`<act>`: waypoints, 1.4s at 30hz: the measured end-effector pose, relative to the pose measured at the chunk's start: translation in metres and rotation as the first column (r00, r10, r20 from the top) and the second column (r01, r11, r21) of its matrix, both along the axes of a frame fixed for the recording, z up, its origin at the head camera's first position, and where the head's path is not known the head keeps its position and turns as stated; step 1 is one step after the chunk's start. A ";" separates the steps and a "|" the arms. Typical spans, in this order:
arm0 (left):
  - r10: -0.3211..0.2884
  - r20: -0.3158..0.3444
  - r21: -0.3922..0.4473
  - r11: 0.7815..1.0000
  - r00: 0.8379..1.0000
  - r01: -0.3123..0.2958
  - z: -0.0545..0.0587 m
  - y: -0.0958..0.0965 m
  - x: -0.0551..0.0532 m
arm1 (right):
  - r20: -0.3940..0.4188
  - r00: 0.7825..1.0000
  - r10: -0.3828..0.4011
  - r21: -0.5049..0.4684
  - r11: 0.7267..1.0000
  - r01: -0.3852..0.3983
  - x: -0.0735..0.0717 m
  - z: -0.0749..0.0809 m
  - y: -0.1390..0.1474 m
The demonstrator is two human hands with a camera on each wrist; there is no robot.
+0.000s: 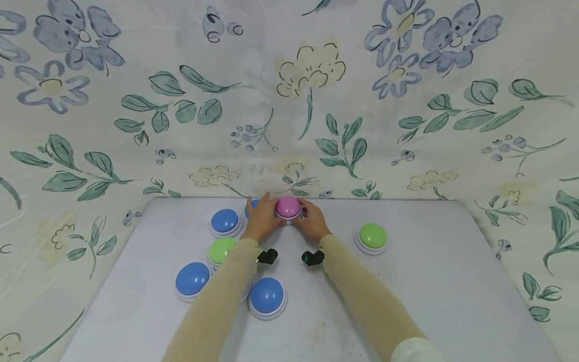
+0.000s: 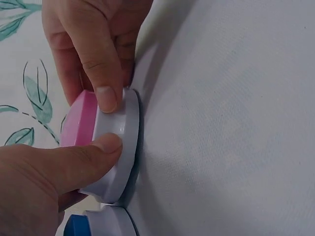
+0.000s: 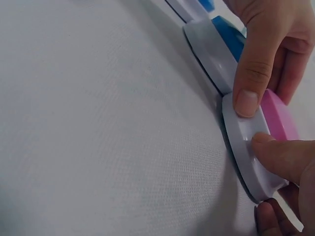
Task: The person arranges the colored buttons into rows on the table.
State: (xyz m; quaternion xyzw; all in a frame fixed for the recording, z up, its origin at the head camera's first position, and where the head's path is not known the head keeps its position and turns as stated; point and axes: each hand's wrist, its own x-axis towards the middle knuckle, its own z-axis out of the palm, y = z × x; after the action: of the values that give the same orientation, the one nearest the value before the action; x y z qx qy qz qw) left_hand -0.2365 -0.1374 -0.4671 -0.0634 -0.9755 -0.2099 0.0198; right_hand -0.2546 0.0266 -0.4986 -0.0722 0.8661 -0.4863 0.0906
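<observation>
The head view sets the round pink button (image 1: 288,206) at the far edge of the counter (image 1: 429,281), dome up, with left hand (image 1: 262,220) and right hand (image 1: 314,222) each closing a grip on its sides, while the wrist views reveal both thumbs (image 2: 81,163) against its white base (image 2: 116,124), just beside a blue button (image 2: 79,226).

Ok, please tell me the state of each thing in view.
Pink button: held from both sides.
Left grip: pinching pink button.
Right grip: pinching pink button.
Right green button: dome up, untouched.
Left green button: dome up, partly hidden.
Blue buttons: domes up.
Covered white base: mostly hidden.
</observation>
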 end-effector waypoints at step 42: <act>0.060 -0.036 0.291 0.956 0.998 -0.047 0.043 0.023 0.062 | -0.287 0.957 0.048 -0.088 0.993 -0.076 0.056 0.033 0.033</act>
State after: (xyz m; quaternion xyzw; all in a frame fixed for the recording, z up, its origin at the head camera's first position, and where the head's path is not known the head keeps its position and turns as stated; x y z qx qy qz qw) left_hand -0.1745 -0.1140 -0.4242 -0.0381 -0.9349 -0.3485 0.0561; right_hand -0.1991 0.0600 -0.4658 -0.1729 0.8424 -0.5098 -0.0233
